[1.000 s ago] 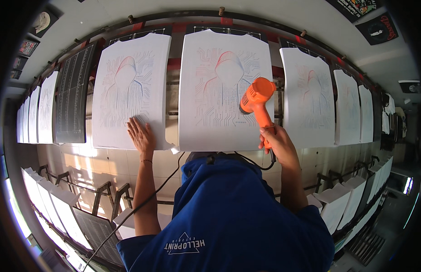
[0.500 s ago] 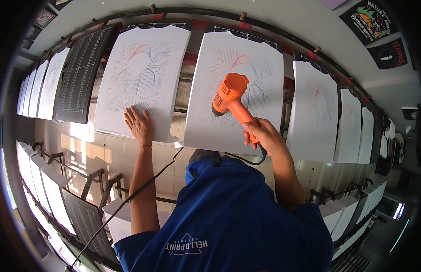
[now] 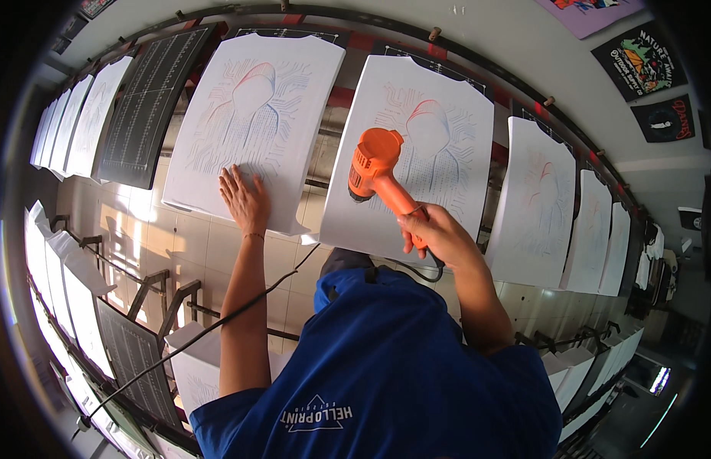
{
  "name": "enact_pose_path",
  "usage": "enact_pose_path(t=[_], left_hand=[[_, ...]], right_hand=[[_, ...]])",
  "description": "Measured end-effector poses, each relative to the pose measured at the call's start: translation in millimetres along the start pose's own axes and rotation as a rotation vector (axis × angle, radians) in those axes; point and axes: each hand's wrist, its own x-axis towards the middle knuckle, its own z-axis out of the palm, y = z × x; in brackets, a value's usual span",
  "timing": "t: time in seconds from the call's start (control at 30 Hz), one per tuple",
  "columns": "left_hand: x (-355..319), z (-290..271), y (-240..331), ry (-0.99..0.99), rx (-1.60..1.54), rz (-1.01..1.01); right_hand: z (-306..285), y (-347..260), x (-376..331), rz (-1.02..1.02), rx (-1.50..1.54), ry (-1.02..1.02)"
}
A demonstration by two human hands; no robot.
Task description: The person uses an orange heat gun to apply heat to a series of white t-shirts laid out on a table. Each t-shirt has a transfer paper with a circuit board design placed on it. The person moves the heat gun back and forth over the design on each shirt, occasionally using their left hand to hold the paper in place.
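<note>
Left hand (image 3: 244,200) flat on lower edge of printed shirt (image 3: 252,126), stretched on a pallet. Right of it, second printed shirt (image 3: 417,157) on next pallet. Heat gun (image 3: 377,172) in right hand (image 3: 440,237), over second shirt's lower left part. Bare pallet (image 3: 149,107) left of first shirt. Cable (image 3: 218,325) below, crossing left forearm.

The right hand (image 3: 436,233) has its grip closed around the handle of an orange plastic heat gun (image 3: 377,170), whose nozzle hangs over a white printed T-shirt (image 3: 417,153) stretched on a flat board. Just left of that shirt, the left hand (image 3: 244,200) lies flat on a second white printed T-shirt (image 3: 252,115). A black cable (image 3: 218,325) runs below the heat gun.
</note>
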Motion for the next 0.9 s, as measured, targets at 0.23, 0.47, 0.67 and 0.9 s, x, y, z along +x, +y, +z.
enact_pose_path(t=[0.23, 0.47, 0.67, 0.9], left_hand=[[0.7, 0.2, 1.5, -0.010, -0.001, 0.004], [0.7, 0.9, 1.7, -0.002, -0.003, 0.005], [0.8, 2.1, 1.8, 0.005, 0.011, 0.005], [-0.1, 2.9, 1.4, 0.021, 0.019, 0.013]], right_hand=[[4.2, 10.2, -12.1, 0.028, 0.007, -0.034], [-2.1, 13.4, -23.3, -0.029, -0.008, 0.049], [-20.5, 17.3, -17.2, -0.040, 0.014, 0.113], [-28.8, 22.5, -26.0, -0.017, 0.005, 0.168]])
